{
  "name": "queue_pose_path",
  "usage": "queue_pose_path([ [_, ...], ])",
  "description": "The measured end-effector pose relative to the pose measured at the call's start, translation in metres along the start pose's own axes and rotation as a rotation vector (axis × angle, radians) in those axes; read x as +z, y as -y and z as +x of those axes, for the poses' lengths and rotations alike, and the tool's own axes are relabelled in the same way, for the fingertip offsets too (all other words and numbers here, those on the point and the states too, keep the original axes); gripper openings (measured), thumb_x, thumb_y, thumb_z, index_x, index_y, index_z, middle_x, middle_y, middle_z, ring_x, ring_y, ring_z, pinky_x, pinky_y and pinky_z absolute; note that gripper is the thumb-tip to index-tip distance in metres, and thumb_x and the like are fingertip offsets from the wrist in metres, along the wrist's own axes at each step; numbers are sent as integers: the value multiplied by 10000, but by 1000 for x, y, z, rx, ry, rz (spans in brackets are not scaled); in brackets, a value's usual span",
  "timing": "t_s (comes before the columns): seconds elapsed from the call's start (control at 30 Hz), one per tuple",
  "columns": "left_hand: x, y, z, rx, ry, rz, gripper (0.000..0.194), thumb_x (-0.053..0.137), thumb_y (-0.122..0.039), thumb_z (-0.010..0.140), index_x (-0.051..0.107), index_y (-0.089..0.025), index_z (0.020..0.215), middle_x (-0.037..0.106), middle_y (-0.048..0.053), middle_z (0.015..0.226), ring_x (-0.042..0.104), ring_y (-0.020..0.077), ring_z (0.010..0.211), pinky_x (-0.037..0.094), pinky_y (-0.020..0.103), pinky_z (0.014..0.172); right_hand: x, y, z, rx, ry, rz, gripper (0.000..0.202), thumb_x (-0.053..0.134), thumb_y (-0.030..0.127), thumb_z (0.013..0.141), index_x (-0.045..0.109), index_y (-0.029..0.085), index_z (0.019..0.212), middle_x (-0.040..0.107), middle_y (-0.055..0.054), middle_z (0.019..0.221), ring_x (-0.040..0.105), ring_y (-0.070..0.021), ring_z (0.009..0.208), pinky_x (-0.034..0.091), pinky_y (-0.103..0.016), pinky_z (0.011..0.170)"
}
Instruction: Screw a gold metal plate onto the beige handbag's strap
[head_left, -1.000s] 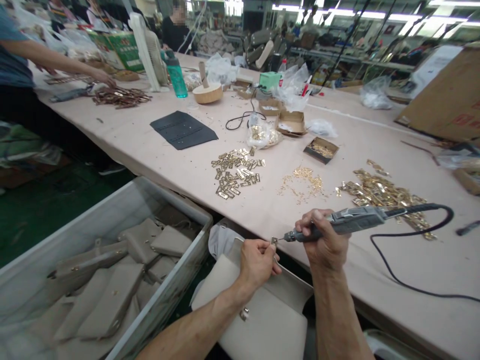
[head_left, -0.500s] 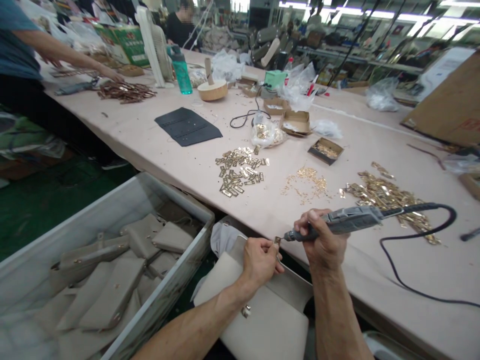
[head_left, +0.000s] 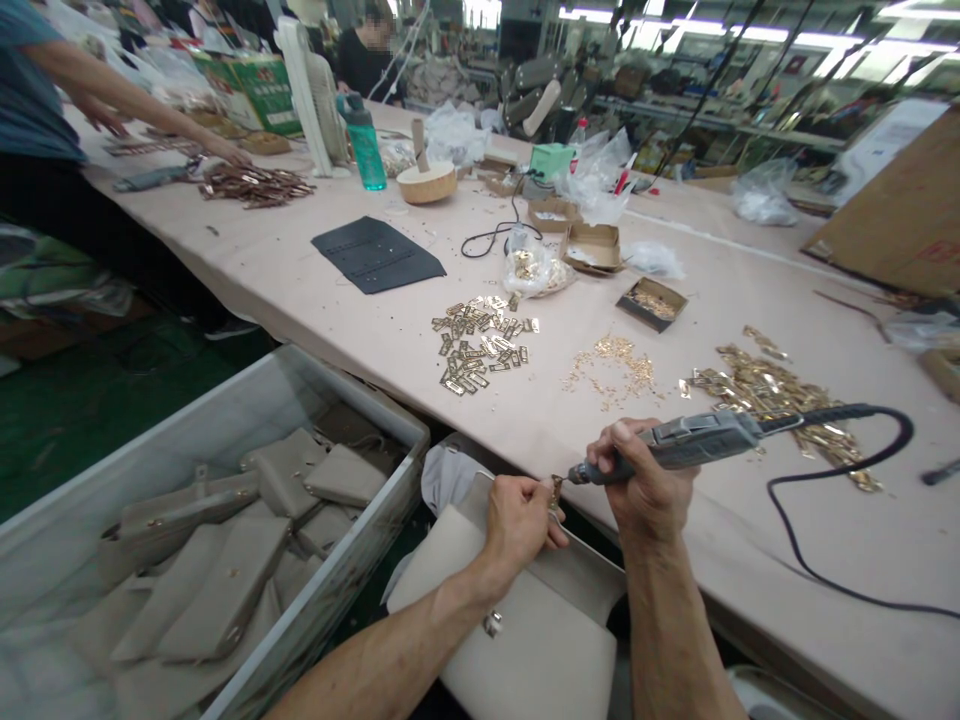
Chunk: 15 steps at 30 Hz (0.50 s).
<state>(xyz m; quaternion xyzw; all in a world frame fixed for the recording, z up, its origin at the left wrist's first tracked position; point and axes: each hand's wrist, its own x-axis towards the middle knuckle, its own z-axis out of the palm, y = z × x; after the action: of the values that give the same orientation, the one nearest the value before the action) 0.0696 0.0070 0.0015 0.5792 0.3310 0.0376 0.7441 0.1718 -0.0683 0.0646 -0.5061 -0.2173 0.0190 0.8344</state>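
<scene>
My right hand (head_left: 651,480) is wrapped round a grey electric screwdriver (head_left: 701,438), whose tip points left. At that tip, my left hand (head_left: 521,515) pinches a small gold metal plate (head_left: 555,490) at the edge of a beige handbag (head_left: 540,630). The bag lies below the table edge, under my left forearm, with a metal fitting (head_left: 492,624) on its front. Whether the bit touches a screw is too small to tell. Ahead on the table are a pile of gold plates (head_left: 480,345), scattered tiny gold screws (head_left: 615,365) and a heap of gold metal pieces (head_left: 780,390).
A white bin (head_left: 300,610) full of beige bags stands at the left. The screwdriver's cable (head_left: 817,575) loops across the table's right side. Small cardboard boxes (head_left: 651,300), a black sheet (head_left: 379,255) and a teal bottle (head_left: 365,145) lie farther back. A co-worker's arm (head_left: 142,100) reaches in at far left.
The gold plate in my left hand has tilted slightly under the screwdriver tip. Both hands stay in nearly the same place.
</scene>
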Motion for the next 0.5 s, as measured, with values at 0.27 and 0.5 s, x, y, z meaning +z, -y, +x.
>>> queue_pose_path([
  [0.27,5,0,6,-26,-67,82,474,544,-359,957,680,-101,582,638,96,467,585,184,336,422,204,313,-4,-2,1,2,37,11,190,799,161,836,632,134,751,584,-10,625,513,-126,454,476,-282,479],
  [0.5,7,-6,3,8,-126,169,476,577,-364,948,684,-123,552,595,66,401,547,151,307,368,175,324,-2,-2,2,-10,7,8,222,815,177,826,624,133,721,591,-18,620,510,-131,450,472,-283,472],
])
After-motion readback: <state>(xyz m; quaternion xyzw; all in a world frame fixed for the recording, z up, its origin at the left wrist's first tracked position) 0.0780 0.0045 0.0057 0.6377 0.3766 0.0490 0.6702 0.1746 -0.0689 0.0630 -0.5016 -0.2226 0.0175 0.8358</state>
